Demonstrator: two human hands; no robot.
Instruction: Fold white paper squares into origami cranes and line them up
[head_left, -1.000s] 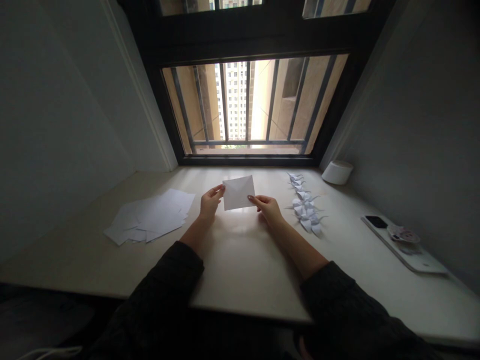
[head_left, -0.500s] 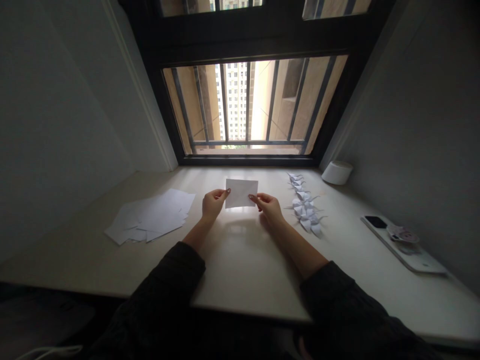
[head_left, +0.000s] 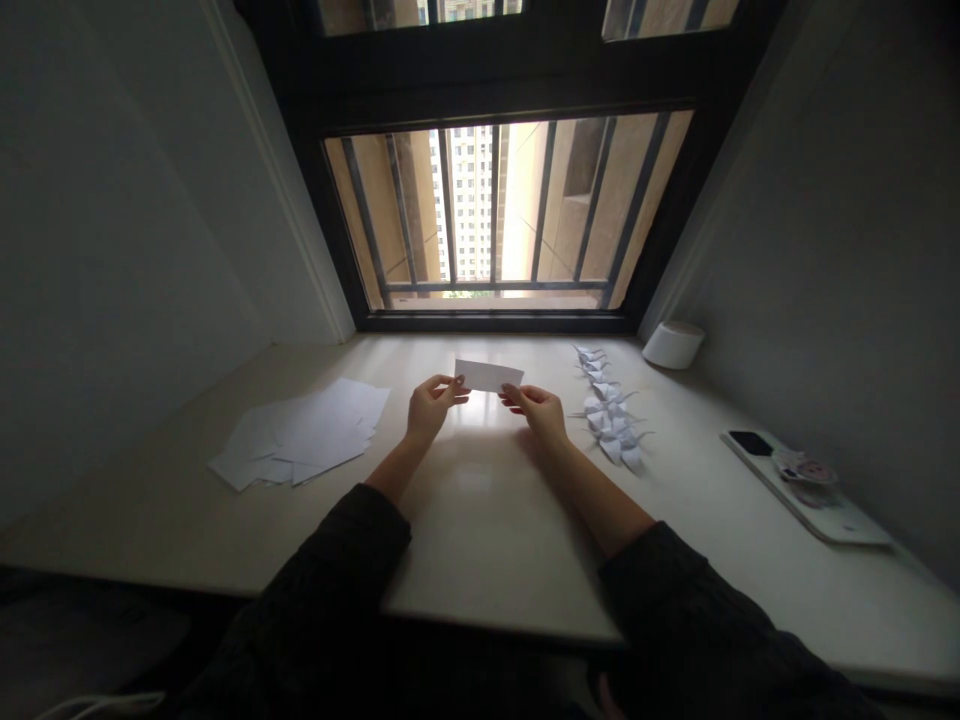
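A white sheet of paper [head_left: 489, 375] is held up between both hands over the middle of the pale sill [head_left: 472, 540]. My left hand [head_left: 433, 407] pinches its lower left corner between thumb and fingers. At the lower right corner, my right hand [head_left: 541, 412] grips it the same way. The paper shows as a low, wide strip; whether it is folded or only tilted, I cannot tell. Right of my right hand, several folded paper cranes [head_left: 611, 410] stand in a column. Loose white sheets [head_left: 322, 430] lie overlapping to the left of my left hand.
A phone [head_left: 806, 490] with a round grip on its back lies at the right. Near the right wall stands a white rounded object [head_left: 673, 345]. The dark-framed window [head_left: 495, 322] closes off the back, with bars outside.
The held paper looked taller, nearly square, half a second ago and is now a shorter strip. Both hands stay close to where they were, with the left shifted slightly right.
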